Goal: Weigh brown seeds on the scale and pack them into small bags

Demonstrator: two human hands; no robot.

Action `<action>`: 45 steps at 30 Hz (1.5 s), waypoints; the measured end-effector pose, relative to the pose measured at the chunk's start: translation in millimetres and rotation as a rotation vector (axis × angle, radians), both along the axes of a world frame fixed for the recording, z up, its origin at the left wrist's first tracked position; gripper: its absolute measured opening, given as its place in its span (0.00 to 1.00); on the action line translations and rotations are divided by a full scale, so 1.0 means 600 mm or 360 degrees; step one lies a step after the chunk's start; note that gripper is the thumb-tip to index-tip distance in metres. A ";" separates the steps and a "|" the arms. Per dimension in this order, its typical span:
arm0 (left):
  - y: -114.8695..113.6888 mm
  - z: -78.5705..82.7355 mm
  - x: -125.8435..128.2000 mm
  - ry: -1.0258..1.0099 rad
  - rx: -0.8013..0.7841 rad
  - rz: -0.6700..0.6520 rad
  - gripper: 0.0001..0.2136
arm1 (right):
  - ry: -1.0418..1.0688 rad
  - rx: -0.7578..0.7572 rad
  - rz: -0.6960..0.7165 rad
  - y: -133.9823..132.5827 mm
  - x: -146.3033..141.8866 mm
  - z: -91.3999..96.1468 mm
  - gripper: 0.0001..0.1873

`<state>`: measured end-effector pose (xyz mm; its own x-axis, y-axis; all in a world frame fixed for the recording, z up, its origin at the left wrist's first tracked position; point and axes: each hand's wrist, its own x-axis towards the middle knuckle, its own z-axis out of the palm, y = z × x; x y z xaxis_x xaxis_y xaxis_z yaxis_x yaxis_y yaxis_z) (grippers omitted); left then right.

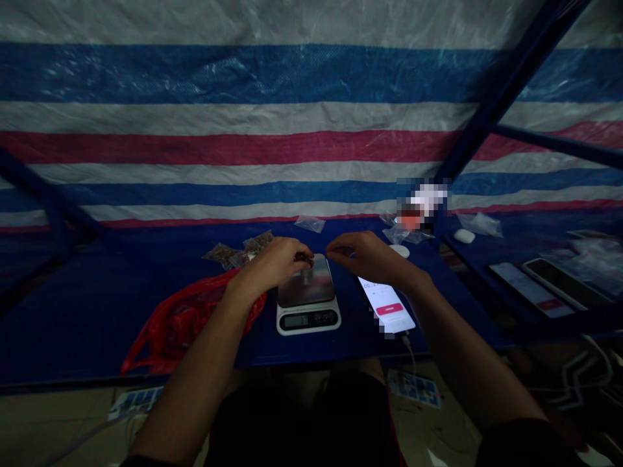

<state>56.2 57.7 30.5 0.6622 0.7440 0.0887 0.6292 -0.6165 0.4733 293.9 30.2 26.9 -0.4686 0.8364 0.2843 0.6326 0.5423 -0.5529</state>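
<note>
A white digital scale (309,322) with a metal weighing plate (318,295) stands in front of me on the blue table. My left hand (280,259) is over the plate's left side, its fingers curled around small brownish pieces (304,258) whose kind I cannot make out. Just under the fingertips is a small shiny shape, either an object or a reflection. My right hand (363,251) hovers past the plate's right back corner with thumb and fingers pinched together. Whatever is in that pinch, if anything, does not show.
A red plastic bag (185,318) lies left of the scale, with clear bags of small brownish parts (222,254) behind it. A lit phone (389,308) with a cable lies under my right wrist. Farther right are two more phones. Blue frame bars slope at both sides.
</note>
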 end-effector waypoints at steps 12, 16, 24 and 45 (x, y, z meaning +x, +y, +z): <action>0.002 -0.003 -0.003 -0.0172 -0.0248 0.0123 0.15 | 0.0001 -0.0034 -0.0004 -0.010 0.004 0.007 0.10; 0.002 -0.004 -0.006 -0.0209 -0.0300 0.0133 0.12 | 0.0011 -0.0066 -0.0018 -0.016 0.007 0.009 0.11; 0.003 -0.007 -0.005 -0.0369 -0.0422 0.0121 0.09 | -0.0027 -0.0052 -0.0029 -0.017 0.005 0.009 0.11; -0.033 -0.002 -0.042 -0.0521 -0.0101 0.0244 0.11 | -0.0388 -0.0179 -0.0106 -0.032 0.024 -0.054 0.10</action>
<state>30.9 38.0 29.5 0.4866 0.8433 0.2281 0.5211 -0.4897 0.6990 308.3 11.1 -5.6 -0.4546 0.8877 0.0732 0.7866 0.4387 -0.4345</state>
